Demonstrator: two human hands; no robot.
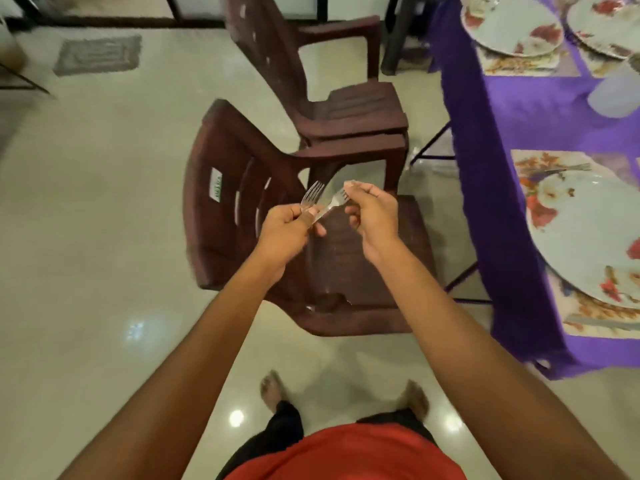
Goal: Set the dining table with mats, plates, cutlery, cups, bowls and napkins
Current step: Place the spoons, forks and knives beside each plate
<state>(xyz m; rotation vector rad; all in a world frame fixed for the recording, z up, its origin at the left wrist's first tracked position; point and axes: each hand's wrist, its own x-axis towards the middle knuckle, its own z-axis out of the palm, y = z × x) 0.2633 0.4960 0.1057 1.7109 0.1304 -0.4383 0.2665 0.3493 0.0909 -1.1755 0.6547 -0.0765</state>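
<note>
My left hand grips the handles of two steel forks, tines pointing up and away. My right hand pinches the tines of the right-hand fork. Both hands hover over a brown plastic chair. On the right stands the dining table under a purple cloth. A floral plate sits on a patterned mat there, with a fork lying beyond it. Two more plates sit farther back, and a pale cup stands between the settings.
A second brown chair stands behind the first, both close to the table's edge. The glossy tiled floor stretches out to the left, with a grey doormat at the far left. My bare feet show below.
</note>
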